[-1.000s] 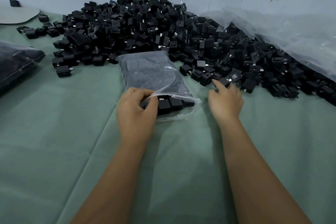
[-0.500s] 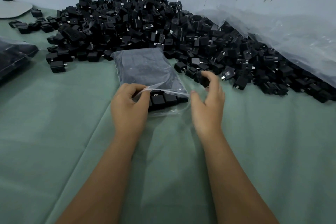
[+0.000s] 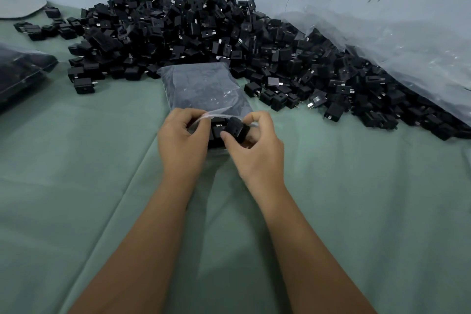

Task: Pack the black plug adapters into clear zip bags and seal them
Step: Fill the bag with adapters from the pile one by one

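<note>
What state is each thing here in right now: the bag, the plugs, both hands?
Zip bag: nearly full, mouth open, unsealed.
Left hand: pinches the bag's lip, holding it open.
Right hand: grips one adapter at the bag's mouth.
Adapter pile: loose, unpacked.
Filled bag at left: lying flat; seal not visible.

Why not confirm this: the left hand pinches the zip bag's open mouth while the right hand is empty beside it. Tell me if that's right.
Not quite. The left hand does pinch the open mouth of the zip bag, but the right hand is not empty: the head view shows it holding a black plug adapter at the bag's mouth.
</note>
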Tool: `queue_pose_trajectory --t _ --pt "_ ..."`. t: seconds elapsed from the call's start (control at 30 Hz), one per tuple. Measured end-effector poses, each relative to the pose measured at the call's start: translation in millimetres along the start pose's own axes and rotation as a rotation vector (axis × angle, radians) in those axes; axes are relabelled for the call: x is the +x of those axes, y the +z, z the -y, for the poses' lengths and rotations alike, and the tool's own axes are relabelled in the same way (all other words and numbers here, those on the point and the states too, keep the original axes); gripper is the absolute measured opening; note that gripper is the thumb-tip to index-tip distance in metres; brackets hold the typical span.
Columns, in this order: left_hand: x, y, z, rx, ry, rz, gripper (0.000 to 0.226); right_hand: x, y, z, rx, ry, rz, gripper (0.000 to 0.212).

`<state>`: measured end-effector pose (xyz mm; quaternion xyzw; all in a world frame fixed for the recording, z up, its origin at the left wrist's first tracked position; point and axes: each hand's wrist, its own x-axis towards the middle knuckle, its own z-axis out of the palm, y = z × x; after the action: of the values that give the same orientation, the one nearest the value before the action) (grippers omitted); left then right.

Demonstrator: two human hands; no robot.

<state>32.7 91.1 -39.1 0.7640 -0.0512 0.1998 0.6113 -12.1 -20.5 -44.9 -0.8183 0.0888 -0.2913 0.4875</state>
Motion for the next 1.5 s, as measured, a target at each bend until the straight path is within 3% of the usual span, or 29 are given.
queue_pose_trajectory --t 0.23,0.47,0.63,0.77,1.0,1.27,1.43,1.5 --pt "-1.1 0.2 -1.2 0.005 0.014 0.009 0.013 3.8 10.8 3.7 -0.023 0.002 0.040 0.036" --pt "-0.4 1.1 1.0 0.059 0.066 0.031 0.012 6.2 14.0 5.2 -0.363 -0.016 0.053 0.033" --pt "-0.7 1.5 3.4 0.085 0.105 0.025 0.010 -2.6 1.4 3.0 -0.200 0.023 0.019 0.032" --pt "0.2 0.6 3.3 0.079 0.108 0.019 0.012 -7.1 -6.6 2.8 -0.123 -0.018 0.108 0.040" --pt "-2.5 -2.0 -0.9 0.094 0.108 0.021 0.010 -11.5 -2.8 10.4 -0.359 -0.255 0.194 0.045" --pt "-4.0 -1.3 -3.0 0.114 0.167 -0.010 0.011 -10.5 4.0 8.2 -0.639 -0.302 0.277 0.032" --pt "-5.3 -1.4 -3.7 0.168 0.221 -0.019 0.016 -8.9 13.5 12.1 -0.611 -0.296 0.254 0.039" --pt "-5.5 -1.2 -4.6 0.183 0.234 -0.028 0.016 -2.7 15.4 14.0 -0.626 -0.280 0.318 0.040"
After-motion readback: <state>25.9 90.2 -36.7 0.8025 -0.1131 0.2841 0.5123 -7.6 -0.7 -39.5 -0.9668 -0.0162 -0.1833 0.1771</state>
